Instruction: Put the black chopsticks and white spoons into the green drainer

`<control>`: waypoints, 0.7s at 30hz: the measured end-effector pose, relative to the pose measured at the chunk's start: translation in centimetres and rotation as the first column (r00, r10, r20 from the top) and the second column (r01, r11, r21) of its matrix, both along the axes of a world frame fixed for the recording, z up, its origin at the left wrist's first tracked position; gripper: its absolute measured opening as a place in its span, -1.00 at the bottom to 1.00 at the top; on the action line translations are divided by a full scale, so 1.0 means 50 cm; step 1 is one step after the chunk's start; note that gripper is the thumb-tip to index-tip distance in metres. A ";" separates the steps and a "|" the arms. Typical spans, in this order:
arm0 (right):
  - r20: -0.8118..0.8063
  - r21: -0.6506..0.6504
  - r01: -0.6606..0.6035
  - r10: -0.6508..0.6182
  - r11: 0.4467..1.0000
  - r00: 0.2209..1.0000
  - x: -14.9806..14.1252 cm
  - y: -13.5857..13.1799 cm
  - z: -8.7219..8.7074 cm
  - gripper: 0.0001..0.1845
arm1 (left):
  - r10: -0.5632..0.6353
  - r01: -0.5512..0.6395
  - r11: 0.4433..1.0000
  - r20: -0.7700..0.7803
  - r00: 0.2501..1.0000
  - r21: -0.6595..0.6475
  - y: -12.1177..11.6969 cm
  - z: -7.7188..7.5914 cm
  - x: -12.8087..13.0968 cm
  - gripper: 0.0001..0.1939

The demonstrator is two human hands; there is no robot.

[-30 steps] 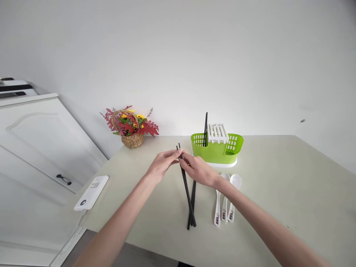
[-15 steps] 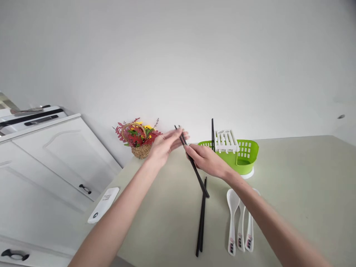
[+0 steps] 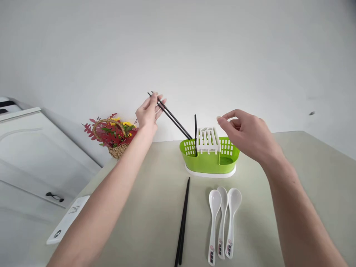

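Observation:
My left hand (image 3: 150,109) is closed on a pair of black chopsticks (image 3: 174,120), gripping them near their upper ends. They slant down to the right, and their lower ends reach the left side of the green cutlery basket (image 3: 205,165). More black chopsticks (image 3: 195,129) stand upright in that basket, beside its white slatted rack (image 3: 208,139). To the right of the rack hovers my right hand (image 3: 244,131), fingers curled and thumb against the index finger, with nothing seen in it. Another pair of black chopsticks (image 3: 183,222) lies on the table in front.
Three white spoons (image 3: 215,202) lie side by side on the table (image 3: 150,207), in front of the basket. At the left back is a wicker basket of flowers (image 3: 118,150). A white flat object (image 3: 69,218) lies at the left edge, near white cabinets (image 3: 36,159).
My left hand has carried the chopsticks up, their lower ends now at the green basket. My right hand has let go of them and moved right. The view has shifted right.

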State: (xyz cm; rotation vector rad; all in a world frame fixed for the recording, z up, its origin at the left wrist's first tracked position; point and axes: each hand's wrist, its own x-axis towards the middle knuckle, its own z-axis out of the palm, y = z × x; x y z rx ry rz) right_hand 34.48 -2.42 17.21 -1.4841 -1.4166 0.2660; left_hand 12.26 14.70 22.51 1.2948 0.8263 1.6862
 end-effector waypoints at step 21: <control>0.055 0.001 -0.207 0.206 0.978 0.977 -0.056 -0.002 0.014 -0.76 | -0.087 0.107 0.994 -0.536 0.840 0.007 0.016 -0.233 0.056 -0.47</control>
